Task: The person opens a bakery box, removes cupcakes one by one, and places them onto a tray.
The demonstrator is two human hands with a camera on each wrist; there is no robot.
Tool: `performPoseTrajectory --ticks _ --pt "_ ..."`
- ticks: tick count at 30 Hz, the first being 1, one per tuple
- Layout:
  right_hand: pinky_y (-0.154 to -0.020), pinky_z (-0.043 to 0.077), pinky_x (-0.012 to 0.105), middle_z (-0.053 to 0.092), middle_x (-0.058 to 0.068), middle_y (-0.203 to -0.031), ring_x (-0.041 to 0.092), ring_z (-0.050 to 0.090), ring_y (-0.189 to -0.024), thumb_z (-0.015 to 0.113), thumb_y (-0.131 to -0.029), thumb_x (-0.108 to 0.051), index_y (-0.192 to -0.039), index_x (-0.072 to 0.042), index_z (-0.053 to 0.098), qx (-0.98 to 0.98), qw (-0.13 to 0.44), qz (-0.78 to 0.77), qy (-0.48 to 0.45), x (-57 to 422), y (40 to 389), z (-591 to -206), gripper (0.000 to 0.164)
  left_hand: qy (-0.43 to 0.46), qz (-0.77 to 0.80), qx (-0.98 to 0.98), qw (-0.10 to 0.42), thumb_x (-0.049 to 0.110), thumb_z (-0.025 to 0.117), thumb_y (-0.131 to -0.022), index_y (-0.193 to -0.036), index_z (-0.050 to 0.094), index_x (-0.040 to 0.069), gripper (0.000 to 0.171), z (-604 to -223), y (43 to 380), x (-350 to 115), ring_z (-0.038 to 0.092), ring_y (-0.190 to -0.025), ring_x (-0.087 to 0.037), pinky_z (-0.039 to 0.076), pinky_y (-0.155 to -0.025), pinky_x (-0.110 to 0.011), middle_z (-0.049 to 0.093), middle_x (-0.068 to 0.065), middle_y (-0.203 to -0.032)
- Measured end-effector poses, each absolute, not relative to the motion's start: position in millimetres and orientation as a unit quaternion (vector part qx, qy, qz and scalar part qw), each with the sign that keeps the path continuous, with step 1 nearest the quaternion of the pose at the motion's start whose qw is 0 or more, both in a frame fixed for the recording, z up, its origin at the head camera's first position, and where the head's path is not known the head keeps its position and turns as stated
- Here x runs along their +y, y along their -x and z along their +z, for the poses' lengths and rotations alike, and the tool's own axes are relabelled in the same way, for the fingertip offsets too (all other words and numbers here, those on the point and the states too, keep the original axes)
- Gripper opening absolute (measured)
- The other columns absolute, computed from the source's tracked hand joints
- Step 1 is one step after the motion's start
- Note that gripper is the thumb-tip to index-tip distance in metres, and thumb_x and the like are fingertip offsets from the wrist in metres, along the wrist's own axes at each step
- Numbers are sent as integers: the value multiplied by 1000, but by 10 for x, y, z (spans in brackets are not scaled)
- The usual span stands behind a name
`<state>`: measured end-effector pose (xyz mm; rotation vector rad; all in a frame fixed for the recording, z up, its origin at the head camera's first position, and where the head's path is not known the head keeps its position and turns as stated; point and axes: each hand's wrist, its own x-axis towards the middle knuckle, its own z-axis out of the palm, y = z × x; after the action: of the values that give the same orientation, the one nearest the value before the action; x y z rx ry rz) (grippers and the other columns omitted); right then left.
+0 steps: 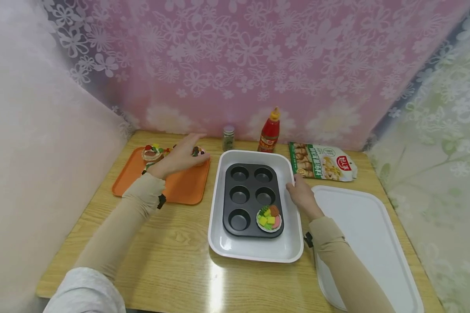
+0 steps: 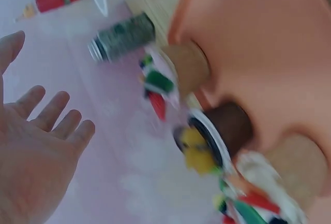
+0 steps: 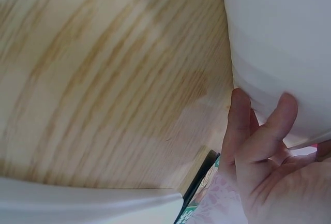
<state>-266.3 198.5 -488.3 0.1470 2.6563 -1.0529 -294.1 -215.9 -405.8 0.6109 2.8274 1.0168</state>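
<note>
My left hand [image 1: 180, 155] is over the back of an orange tray [image 1: 185, 191], fingers spread and nothing in them. In the left wrist view several cupcakes with colourful toppings stand on that tray: a tan one [image 2: 189, 68] nearest the hand, a dark brown one [image 2: 234, 128] and another tan one [image 2: 300, 167]. My right hand [image 1: 303, 199] grips the right rim of a white basin [image 1: 216, 234], fingers against its outer wall [image 3: 279, 43]. Inside the basin lies a black muffin pan [image 1: 252, 183]. One topped cupcake [image 1: 269, 218] sits in its front right cup; the other cups are bare.
A small spice jar [image 1: 228, 138] and a red sauce bottle [image 1: 269, 132] stand behind the basin. A green and white food packet [image 1: 323, 162] lies at the back right. A white tray [image 1: 366, 234] lies on the wooden table [image 1: 172, 265], right of the basin.
</note>
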Motion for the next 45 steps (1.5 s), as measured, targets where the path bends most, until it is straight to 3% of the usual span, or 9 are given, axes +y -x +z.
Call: performPoseTrajectory --ticks 10,16,22,28,33,45 --pt "-110 51 61 47 28 -157 45 53 -141 39 -112 -26 -154 -1 34 919 140 -366 -53 1941 2652 -4887 50 -257 319 908 88 37 69 -101 -166 29 16 79 -4106 2954 -1503 26 -162 -33 28 -130 -55 30 -11 -172" --pt "-107 53 61 49 29 -155 45 55 -139 40 -112 -26 -154 -1 35 921 133 -364 -49 1927 2638 -4869 49 -307 311 893 105 35 74 -99 -165 32 12 81 -4085 2927 -1140 35 -157 -30 32 -128 -51 34 -12 -168" --pt "-106 54 61 50 29 -154 46 56 -137 40 -111 -25 -153 -1 36 923 128 -360 -52 1946 2641 -4869 49 -346 303 876 142 35 77 -97 -165 31 12 86 -4067 2838 -854 35 -158 -28 33 -129 -48 35 -10 -170" --pt "-108 52 61 49 29 -154 45 56 -137 39 -111 -25 -153 0 35 923 127 -360 -52 1959 2646 -4854 49 -378 264 866 192 33 80 -95 -165 31 16 86 -4141 2729 -615 33 -158 -22 32 -130 -43 33 -6 -171" --pt "-104 54 59 52 30 -151 44 59 -132 39 -111 -25 -152 0 37 927 126 -351 -48 1962 2639 -4840 47 -408 232 856 217 33 81 -94 -165 32 16 88 -4192 2616 -432 39 -153 -20 38 -126 -40 37 -5 -167" --pt "-92 57 55 55 32 -145 40 61 -119 38 -110 -25 -148 2 38 931 126 -340 -42 2002 2622 -4844 46 -434 179 840 270 37 83 -92 -164 36 18 87 -4236 2385 -151 43 -150 -16 37 -125 -32 41 -3 -165"
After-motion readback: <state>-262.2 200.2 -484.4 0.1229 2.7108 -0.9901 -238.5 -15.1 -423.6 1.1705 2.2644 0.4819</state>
